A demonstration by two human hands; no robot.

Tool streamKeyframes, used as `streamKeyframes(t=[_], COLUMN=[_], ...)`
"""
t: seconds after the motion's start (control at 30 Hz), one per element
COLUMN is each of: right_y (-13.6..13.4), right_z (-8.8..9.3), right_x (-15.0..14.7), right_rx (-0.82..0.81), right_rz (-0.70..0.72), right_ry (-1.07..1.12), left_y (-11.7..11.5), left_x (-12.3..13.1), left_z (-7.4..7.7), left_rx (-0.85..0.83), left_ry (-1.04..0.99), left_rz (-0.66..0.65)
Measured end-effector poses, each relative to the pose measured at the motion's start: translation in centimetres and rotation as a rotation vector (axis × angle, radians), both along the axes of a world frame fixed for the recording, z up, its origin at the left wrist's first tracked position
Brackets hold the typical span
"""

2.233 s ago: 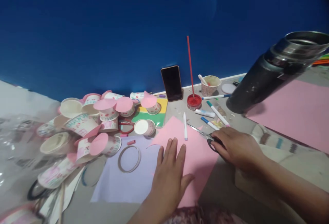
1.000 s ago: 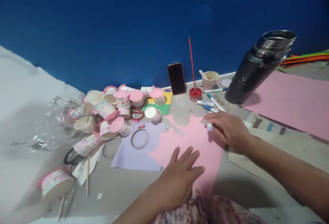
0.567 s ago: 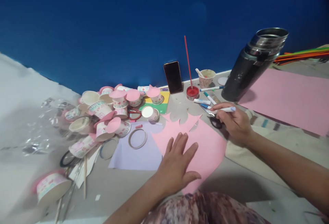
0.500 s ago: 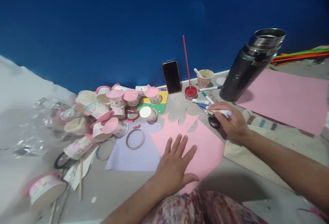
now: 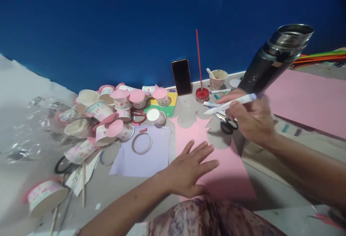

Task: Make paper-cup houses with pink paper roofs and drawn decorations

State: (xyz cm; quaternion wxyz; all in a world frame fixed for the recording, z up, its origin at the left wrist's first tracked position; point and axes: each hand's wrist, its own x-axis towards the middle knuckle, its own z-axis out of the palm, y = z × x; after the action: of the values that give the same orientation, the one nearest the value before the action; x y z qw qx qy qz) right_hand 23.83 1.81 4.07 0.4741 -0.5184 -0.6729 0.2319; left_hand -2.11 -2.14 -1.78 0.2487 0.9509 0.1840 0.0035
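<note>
Fingers spread, my left hand (image 5: 190,169) lies flat on a pink sheet of paper (image 5: 229,178) with curved cut-outs along its far edge. My right hand (image 5: 250,120) grips a white marker (image 5: 229,105) with a pale purple end, raised above the table. Scissors with black handles (image 5: 229,126) lie just left of that hand. Behind the marker, other markers rest on the table, partly covered by the hand. Left of the pink sheet is a lilac sheet (image 5: 159,156) with a tape ring (image 5: 142,153) on it.
A dark metal flask (image 5: 273,64) stands behind my right hand, near a large pink sheet (image 5: 305,102). A phone (image 5: 181,77) leans on the blue wall beside a red pot (image 5: 202,94) and a paper cup (image 5: 217,81). Several decorated cups (image 5: 102,111) crowd the left.
My right hand has lifted the white marker away from the scissors, toward the right. The pink sheet has turned and slid slightly rightward under my left hand.
</note>
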Motion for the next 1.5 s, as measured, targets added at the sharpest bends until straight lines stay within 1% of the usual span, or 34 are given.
streamKeyframes(t=[0.07,0.17,0.2,0.27,0.3,0.33,0.4,0.5,0.57,0.6,0.63,0.7,0.77,0.8,0.87,0.9,1.0,1.1,1.17,1.2,1.27,1.3,1.37,1.4,1.43,1.5], right_y=[0.0,0.2,0.3,0.3,0.3,0.3,0.3,0.2,0.2,0.2,0.1,-0.1,-0.5,-0.7,-1.1,-1.2,-1.6,-1.9,-2.0,-2.1,-2.1,-2.1,-2.0,-2.0,-1.9,-1.9], right_z=[-1.1,-4.6,-5.8,-7.8,-8.4,-8.7,-8.8,-8.3,-8.1,-8.2,-8.3,-8.5,-8.8,-8.8,-8.9,-9.0,-9.4,-10.1,-10.4,-10.5,-10.7,-10.8,-10.8,-10.8,-10.7,-10.4], right_x=[-2.3,-4.8,-5.3,-5.6,-5.5,-5.4,-5.1,-5.2,-5.3,-5.3,-5.2,-4.8,-4.5,-4.5,-4.5,-4.5,-4.8,-4.7,-4.6,-4.5,-4.4,-4.4,-4.5,-4.5,-4.6,-4.7], right_rx=[-0.112,-0.446,-0.516,-0.585,-0.592,-0.589,-0.565,-0.521,-0.477,-0.429,-0.345,-0.122,0.088,0.161,0.246,0.286,0.358,0.405,0.404,0.391,0.352,0.339,0.337,0.343,0.35,0.36], right_rz=[0.032,0.131,0.123,0.115,0.112,0.109,0.087,0.091,0.148,0.18,0.215,0.305,0.392,0.422,0.431,0.426,0.419,0.385,0.38,0.385,0.404,0.411,0.414,0.41,0.408,0.409], right_ry=[0.287,0.657,0.749,0.832,0.843,0.841,0.811,0.701,0.591,0.503,0.38,0.061,-0.248,-0.362,-0.504,-0.54,-0.607,-0.628,-0.624,-0.624,-0.633,-0.639,-0.646,-0.646,-0.644,-0.639], left_y=[-0.2,-0.6,-0.7,-0.7,-0.7,-0.6,-0.6,-0.4,-0.1,0.1,0.2,0.4,0.2,0.1,-0.3,-0.3,-0.4,-0.4,-0.6,-0.7,-0.7,-0.6,-0.2,0.0,0.3,0.8], left_x=[0.2,0.0,-0.1,-0.3,-0.4,-0.5,-0.8,-1.1,-1.3,-1.3,-1.3,-1.3,-1.1,-0.9,-0.6,-0.5,-0.4,-1.5,-3.2,-4.3,-7.0,-8.3,-10.7,-11.6,-12.2,-12.9], left_z=[-0.1,-0.9,-1.3,-1.8,-1.9,-2.0,-2.2,-3.0,-3.9,-4.3,-4.6,-4.8,-4.3,-3.9,-3.1,-2.7,-1.5,0.3,1.7,2.3,3.3,3.6,3.7,3.5,3.2,2.4], left_rx=[0.016,0.042,0.043,0.03,0.022,0.019,0.038,0.124,0.182,0.212,0.236,0.247,0.191,0.146,0.072,0.048,0.039,0.062,0.09,0.119,0.188,0.208,0.224,0.222,0.227,0.234], left_ry=[0.019,0.06,0.066,0.06,0.054,0.049,0.033,-0.001,0.0,-0.005,-0.01,-0.021,-0.019,-0.017,-0.031,-0.031,-0.015,-0.01,-0.051,-0.08,-0.063,-0.019,0.073,0.116,0.147,0.177], left_rz=[0.077,0.156,0.166,0.174,0.176,0.181,0.191,0.183,0.154,0.134,0.119,0.118,0.172,0.215,0.288,0.307,0.282,0.293,0.379,0.478,0.788,0.899,1.099,1.157,1.203,1.242])
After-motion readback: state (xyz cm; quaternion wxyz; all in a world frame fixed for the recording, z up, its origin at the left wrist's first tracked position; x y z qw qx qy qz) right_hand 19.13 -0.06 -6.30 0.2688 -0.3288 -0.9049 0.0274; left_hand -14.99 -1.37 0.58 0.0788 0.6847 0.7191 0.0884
